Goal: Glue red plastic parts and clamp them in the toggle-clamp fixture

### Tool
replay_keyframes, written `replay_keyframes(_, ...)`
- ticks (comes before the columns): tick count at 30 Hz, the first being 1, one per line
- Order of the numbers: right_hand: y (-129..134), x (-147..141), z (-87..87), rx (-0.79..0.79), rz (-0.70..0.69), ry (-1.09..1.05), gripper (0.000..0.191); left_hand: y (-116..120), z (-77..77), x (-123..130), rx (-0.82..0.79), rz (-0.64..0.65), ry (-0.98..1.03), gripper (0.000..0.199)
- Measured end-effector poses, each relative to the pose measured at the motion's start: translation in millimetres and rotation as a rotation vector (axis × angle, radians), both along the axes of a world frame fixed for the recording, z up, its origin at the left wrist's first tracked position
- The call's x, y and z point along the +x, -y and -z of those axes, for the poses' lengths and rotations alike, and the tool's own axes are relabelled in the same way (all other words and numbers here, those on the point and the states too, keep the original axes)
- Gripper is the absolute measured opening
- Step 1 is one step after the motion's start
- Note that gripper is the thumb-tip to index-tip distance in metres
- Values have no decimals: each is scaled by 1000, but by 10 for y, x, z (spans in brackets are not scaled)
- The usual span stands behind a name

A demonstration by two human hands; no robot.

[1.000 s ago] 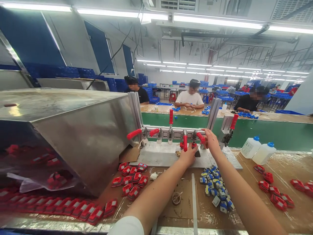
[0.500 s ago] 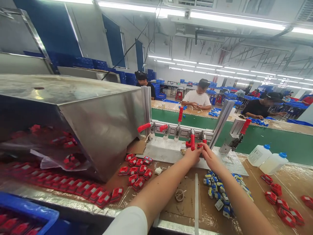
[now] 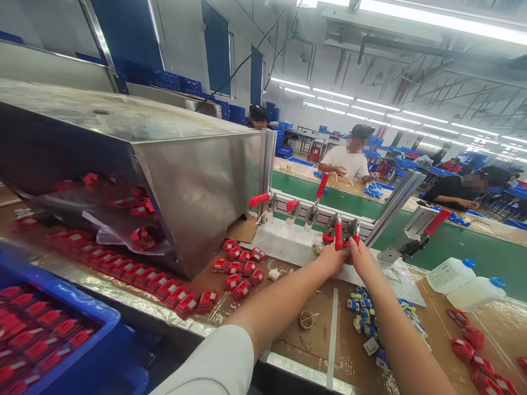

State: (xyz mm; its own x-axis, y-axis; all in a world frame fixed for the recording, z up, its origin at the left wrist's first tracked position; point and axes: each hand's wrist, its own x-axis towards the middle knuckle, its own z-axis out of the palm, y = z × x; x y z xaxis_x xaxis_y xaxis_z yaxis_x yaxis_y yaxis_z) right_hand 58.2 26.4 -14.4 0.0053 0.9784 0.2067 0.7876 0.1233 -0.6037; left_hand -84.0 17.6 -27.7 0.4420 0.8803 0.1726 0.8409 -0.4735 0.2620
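Note:
My right hand (image 3: 363, 257) is closed at the red handle (image 3: 356, 240) of the rightmost toggle clamp on the bench fixture, its fingers partly hidden behind the thumb side. Close beside it, my left hand (image 3: 332, 260) reaches in under the neighbouring clamp's lowered red handle (image 3: 338, 235); its fingertips are out of sight. Red parts (image 3: 328, 237) show at the foot of these clamps. Farther left on the rail, a toggle clamp has its red handle (image 3: 322, 185) upright, and another red handle (image 3: 259, 200) points left.
Red housings (image 3: 235, 267) lie left of my arms, with a long row before a metal hood (image 3: 206, 192). Blue-and-white small parts (image 3: 364, 312) sit under my right forearm. Two bottles (image 3: 450, 275) stand right. A blue crate (image 3: 105, 312) holds red housings. Co-workers sit across the green belt (image 3: 284, 184).
The camera view has swung left and tilted, showing more of the blue crate. My right hand has closed at the rightmost red handle; my left hand stays by the neighbouring clamp.

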Motion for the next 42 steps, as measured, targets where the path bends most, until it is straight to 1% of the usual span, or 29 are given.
replay_keyframes(3, 4, -57, 140, 42, 57, 146, 54, 133, -31, -126, -19, 8, -17, 58)
replay_keyframes(6, -46, -117, 284, 119, 51, 225, 47, 307, -56, -365, -31, -5, -37, 34)
replay_keyframes(7, -71, -129, 314, 151, 47, 248, 45, 352, -75, -464, -28, -29, -28, 29)
replay_keyframes(9, -108, -131, 333, 204, 24, 282, 44, 399, -128, -658, -10, -121, 14, 31)
replay_keyframes(11, -98, -107, 301, 245, -3, 267, 44, 386, -181, -812, 7, -213, 67, 34)
replay_keyframes(12, -68, -89, 269, 276, -4, 231, 45, 365, -196, -864, 5, -240, 88, 38)
replay_keyframes(14, 43, -59, 184, 370, 24, 106, 50, 316, -190, -919, -23, -239, 130, 50)
replay_keyframes(16, 206, -55, 83, 452, 66, -77, 53, 276, -134, -926, -62, -216, 198, 59)
replay_keyframes(17, 298, -69, 28, 466, 55, -171, 52, 260, -92, -920, -75, -210, 236, 61)
replay_keyframes(18, 388, -93, -30, 453, 9, -249, 50, 245, -45, -912, -84, -204, 271, 63)
replay_keyframes(19, 471, -127, -92, 419, -69, -292, 47, 227, 4, -901, -88, -199, 306, 65)
replay_keyframes(20, 543, -169, -156, 382, -162, -287, 43, 204, 51, -887, -93, -200, 350, 67)
replay_keyframes(22, 641, -260, -285, 362, -334, -148, 42, 136, 132, -849, -113, -212, 454, 70)
replay_keyframes(24, 677, -343, -392, 418, -417, 56, 50, 38, 190, -793, -137, -236, 552, 71)
replay_keyframes(26, 666, -404, -453, 487, -433, 213, 52, -78, 225, -729, -153, -258, 616, 70)
replay_keyframes(29, 615, -438, -452, 540, -416, 344, 42, -241, 244, -659, -163, -261, 703, 68)
replay_keyframes(32, 578, -417, -432, 605, -421, 378, 38, -339, 253, -646, -173, -256, 802, 57)
replay_keyframes(34, 560, -404, -495, 649, -426, 331, 40, -361, 260, -658, -184, -265, 862, 49)
replay_keyframes(36, 525, -419, -664, 694, -387, 209, 42, -357, 262, -671, -198, -274, 913, 43)
replay_keyframes(39, 409, -493, -1069, 710, -296, -23, 43, -297, 244, -679, -240, -284, 980, 38)
replay_keyframes(40, 356, -518, -1205, 678, -289, -86, 42, -256, 234, -684, -263, -286, 1002, 38)
replay_keyframes(42, 260, -547, -1402, 533, -323, -211, 41, -131, 213, -713, -317, -283, 1049, 39)
